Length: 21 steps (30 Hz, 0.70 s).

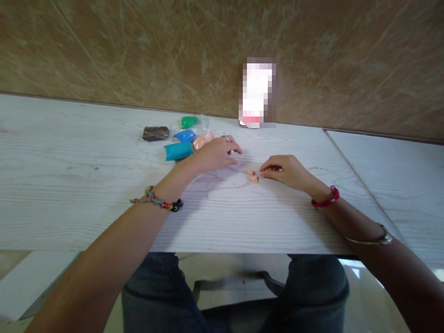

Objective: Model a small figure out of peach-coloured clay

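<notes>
Two small peach-coloured lumps (255, 179) on the pale wood-grain counter (215, 212), close together between the two hands and just beside the right fingertips. Soft-looking, so probably best handled with a light touch; likely to flatten or smear under a firm squeeze.

Right hand (287, 172) low over the counter, thumb and forefinger drawn nearly together; impossible to tell whether empty or pinching a tiny bit. For good control at this size, come in low, use the fingertips only and leave the palm out of it.

Left hand (215, 155) across from it, fingers loosely curled, thumb apart, nothing visible in the grasp. Well placed, by the look of it, to steady a lump from that side. Mind the ring (226, 138), liable to dent anything soft.

Partly hidden behind the left hand, a peach packet (203, 140); contact unclear. Close by, a teal packet (178, 151), a blue packet (186, 135) and a green packet (189, 121); farther left, a brown block (156, 133) in clear wrapping. Best to lift the beaded bracelet (166, 205) clear of small pieces.

Beyond, a blurred-out bright panel (257, 92), apparently propped against the marbled wall (138, 55).
</notes>
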Motion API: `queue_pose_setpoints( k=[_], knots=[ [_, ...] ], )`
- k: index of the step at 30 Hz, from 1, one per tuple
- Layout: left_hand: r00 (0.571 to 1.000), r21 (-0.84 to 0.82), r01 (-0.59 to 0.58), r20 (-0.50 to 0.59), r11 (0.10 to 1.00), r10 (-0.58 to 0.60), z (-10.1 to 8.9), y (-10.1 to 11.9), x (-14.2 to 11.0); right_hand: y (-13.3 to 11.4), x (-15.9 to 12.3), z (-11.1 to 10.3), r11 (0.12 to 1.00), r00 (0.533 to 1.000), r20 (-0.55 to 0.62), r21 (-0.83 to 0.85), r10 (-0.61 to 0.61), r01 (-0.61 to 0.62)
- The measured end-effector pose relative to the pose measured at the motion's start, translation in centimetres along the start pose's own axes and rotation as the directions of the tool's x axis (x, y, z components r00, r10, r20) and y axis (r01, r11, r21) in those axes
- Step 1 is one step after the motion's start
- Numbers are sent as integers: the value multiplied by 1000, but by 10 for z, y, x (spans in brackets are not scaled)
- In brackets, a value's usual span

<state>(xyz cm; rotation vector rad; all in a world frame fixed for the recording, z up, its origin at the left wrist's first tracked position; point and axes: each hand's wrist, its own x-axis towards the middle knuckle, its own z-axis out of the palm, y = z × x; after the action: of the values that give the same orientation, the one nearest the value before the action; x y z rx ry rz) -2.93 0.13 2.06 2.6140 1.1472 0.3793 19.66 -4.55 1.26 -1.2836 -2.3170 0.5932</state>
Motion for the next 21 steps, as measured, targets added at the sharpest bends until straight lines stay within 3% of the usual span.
queue_pose_setpoints(
  k=[5, 7, 12, 16, 21],
  knots=[
    [985, 172, 118, -143, 978, -94, -21, -15, -10, 1, 1, 3, 999, 998, -62, 35, -9, 11],
    [965, 249, 218, -202, 944, -169, -31, -21, -17, -2, 3, 4, 999, 996, -79, 33, -29, 32],
    [900, 339, 435, -174, 834, -399, -53, -48, -36, -14, 25, 2, 998, 994, -94, -5, -58, 58],
    [887, 315, 462, -132, 829, -444, -56, -66, -41, -29, 61, -2, 981, 990, -53, -152, -130, 121],
    [908, 341, 418, -139, 842, -394, -50, -66, -34, -41, 114, 7, 954, 988, -15, -260, -155, 146]
  ],
)
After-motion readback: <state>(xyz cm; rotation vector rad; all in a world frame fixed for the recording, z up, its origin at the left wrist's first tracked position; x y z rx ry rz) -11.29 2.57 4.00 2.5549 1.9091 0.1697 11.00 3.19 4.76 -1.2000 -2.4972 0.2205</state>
